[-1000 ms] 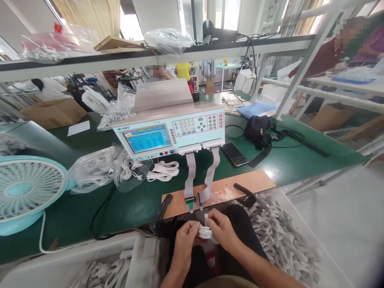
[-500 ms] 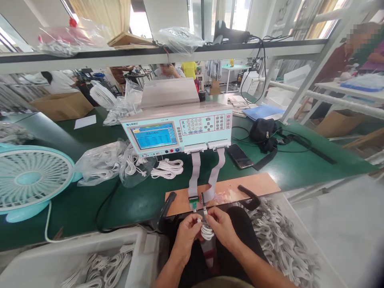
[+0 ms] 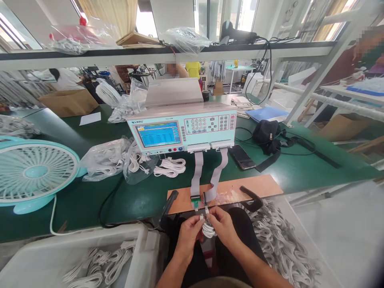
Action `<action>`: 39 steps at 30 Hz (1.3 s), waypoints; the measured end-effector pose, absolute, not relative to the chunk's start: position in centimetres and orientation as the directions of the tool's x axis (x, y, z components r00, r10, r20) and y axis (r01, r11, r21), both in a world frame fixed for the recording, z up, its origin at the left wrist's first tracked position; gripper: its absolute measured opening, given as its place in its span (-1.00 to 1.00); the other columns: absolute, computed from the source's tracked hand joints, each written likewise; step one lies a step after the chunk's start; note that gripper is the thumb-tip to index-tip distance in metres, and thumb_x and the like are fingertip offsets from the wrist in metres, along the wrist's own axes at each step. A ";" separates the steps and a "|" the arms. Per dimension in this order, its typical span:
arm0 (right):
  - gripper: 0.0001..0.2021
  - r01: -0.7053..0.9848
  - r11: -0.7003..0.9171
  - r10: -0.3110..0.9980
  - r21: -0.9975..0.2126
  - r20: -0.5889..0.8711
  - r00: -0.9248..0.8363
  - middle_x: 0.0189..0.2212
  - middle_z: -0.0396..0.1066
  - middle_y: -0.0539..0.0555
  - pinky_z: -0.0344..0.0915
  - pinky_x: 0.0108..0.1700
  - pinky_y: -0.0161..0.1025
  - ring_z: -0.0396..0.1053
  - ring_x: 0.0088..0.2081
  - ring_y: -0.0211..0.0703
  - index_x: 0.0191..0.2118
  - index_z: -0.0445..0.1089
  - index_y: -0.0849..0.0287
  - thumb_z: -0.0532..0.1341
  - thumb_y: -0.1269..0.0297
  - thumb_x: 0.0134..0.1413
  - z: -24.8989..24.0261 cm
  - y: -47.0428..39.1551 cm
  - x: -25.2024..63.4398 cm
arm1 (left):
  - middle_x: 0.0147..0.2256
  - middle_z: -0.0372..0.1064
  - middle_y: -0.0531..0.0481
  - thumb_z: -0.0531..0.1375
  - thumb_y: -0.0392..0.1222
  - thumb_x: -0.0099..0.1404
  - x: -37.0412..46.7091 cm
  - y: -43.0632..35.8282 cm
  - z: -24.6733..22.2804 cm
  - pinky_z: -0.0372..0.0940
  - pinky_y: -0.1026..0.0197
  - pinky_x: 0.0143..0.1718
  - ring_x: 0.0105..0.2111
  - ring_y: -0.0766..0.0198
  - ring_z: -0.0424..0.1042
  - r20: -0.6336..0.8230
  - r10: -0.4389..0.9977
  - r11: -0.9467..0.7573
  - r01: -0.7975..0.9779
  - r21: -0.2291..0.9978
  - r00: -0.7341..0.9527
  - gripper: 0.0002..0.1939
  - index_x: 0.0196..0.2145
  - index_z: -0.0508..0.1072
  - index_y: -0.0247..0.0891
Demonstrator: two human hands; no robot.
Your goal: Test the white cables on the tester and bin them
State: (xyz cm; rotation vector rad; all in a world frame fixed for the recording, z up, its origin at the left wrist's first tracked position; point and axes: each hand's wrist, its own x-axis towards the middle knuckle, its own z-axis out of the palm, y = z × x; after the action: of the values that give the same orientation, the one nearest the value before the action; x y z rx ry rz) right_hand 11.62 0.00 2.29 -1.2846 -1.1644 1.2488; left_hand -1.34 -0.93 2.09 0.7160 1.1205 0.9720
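Observation:
A coiled white USB cable [image 3: 209,230] hangs between my hands in front of my lap. My left hand [image 3: 188,234] pinches one of its plug ends, which points up just below the small green circuit board [image 3: 196,203] and looks apart from it. With thumb and fingers, my right hand [image 3: 222,224] grips the cable's other end; that plug meets the connector on the right grey ribbon cable [image 3: 220,172]. Whether it is fully seated I cannot tell. Both ribbons run up to the cable tester [image 3: 210,132], whose blue screen [image 3: 159,135] is lit.
A copper-coloured board [image 3: 222,187] lies along the table's front edge, between two black clamp handles. White bins of coiled cables flank my legs, the left bin [image 3: 141,236] nearer the fan [image 3: 36,172]. A phone [image 3: 241,157] and black pouch [image 3: 265,134] lie right of the tester.
The large text on the tester's screen is gone. My left hand's plug has risen slightly and stands a bit farther from the circuit board's side. The whole view has shifted a little.

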 end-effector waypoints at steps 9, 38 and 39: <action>-0.66 -0.233 -0.274 0.958 -0.933 -0.286 0.017 -0.66 0.14 -0.09 0.02 -0.54 -0.36 0.03 -0.61 -0.34 -0.57 0.23 0.19 0.27 0.02 -0.19 3.2 0.2 10.8 | -0.59 0.24 0.07 0.15 0.02 0.16 -2.9 0.0 2.6 0.11 0.34 -0.54 -0.58 0.36 0.18 -0.157 0.976 0.150 0.055 0.987 0.153 -0.65 -0.60 0.39 -0.30; -0.62 -0.060 -0.352 0.934 -0.934 -0.354 0.037 -0.47 0.44 0.04 0.23 -0.43 -0.30 0.33 -0.42 -0.10 -0.37 0.45 0.20 0.34 0.00 -0.30 2.4 0.5 11.5 | -0.31 0.44 -0.04 0.05 -0.19 0.27 -9.8 -4.2 7.7 0.23 0.25 -0.21 -0.27 0.24 0.37 0.183 0.975 -0.114 0.429 0.896 -0.123 -0.80 -0.38 0.46 -0.23; -0.61 -0.034 -0.362 0.929 -0.931 -0.364 0.066 -0.44 0.45 0.05 0.25 -0.40 -0.30 0.34 -0.37 -0.07 -0.38 0.46 0.20 0.34 0.00 -0.32 3.0 0.5 11.3 | -0.33 0.44 -0.03 0.03 -0.20 0.28 -12.5 -4.7 7.6 0.24 0.24 -0.20 -0.29 0.24 0.38 0.224 0.954 -0.092 0.519 0.850 -0.197 -0.79 -0.37 0.45 -0.23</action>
State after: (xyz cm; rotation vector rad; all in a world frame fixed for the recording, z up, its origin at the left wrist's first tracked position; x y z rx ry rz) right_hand 11.31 0.51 3.02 -1.4927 -0.9402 1.4300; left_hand -12.52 -4.71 7.64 1.6020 1.7196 1.2322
